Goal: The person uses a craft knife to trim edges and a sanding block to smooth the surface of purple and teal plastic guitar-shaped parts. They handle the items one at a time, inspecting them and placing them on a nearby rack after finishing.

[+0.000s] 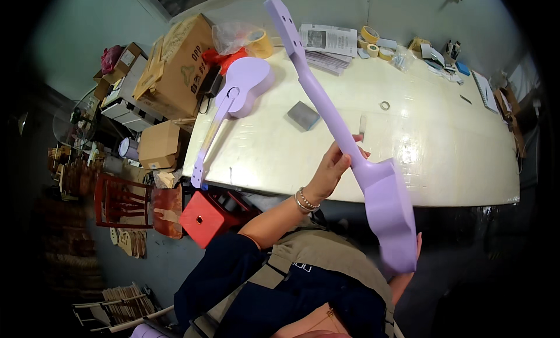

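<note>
Cream table (pixel 434 145), two ukuleles (pixel 251 81); left fingers (pixel 335 155) curled round one neck (pixel 328 112); right hand (pixel 419 240), grip unclear.

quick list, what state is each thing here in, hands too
held purple ukulele, raised, no strings visible
left hand, closed around its neck
right hand, mostly hidden behind its body
other purple ukulele, lying on the table, soundhole up
grey block, lying on the table
papers, stacked
red stool, seat up
</note>
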The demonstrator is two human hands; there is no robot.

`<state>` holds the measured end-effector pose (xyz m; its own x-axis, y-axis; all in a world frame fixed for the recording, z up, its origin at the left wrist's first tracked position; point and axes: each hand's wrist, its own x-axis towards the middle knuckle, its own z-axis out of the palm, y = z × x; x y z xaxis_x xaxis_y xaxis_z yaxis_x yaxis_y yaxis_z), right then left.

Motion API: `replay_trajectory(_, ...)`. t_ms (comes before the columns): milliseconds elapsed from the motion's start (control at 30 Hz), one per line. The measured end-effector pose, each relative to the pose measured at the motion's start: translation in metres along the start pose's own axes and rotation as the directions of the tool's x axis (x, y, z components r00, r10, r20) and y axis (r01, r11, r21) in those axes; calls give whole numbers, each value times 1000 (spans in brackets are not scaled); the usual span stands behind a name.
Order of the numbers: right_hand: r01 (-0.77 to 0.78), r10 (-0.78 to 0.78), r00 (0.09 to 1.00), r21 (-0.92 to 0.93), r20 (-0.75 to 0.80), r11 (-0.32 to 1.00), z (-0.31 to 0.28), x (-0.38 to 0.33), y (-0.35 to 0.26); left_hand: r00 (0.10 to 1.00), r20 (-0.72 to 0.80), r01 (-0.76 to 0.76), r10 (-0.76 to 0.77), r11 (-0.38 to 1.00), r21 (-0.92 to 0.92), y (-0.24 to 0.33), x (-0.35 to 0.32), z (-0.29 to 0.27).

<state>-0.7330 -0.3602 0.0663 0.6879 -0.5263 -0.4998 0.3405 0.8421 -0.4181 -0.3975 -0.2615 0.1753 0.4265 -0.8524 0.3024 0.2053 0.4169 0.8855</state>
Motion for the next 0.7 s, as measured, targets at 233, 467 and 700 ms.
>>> replay_trajectory(233, -85, 160, 961, -311, 223, 946, 18, 42, 18, 996, -24, -86, 82, 966, -244, 68, 42, 4)
replay_trajectory(467, -77, 177, 977, -581, 117, 810, 44, 58, 17, 919, -311, -173, 241, 958, 230, 91, 44, 3)
replay_trajectory(700, -24, 164, 971, -612, 174, 791, 59, 72, 13, 852, -413, -150, 321, 907, 394, 95, 48, -10)
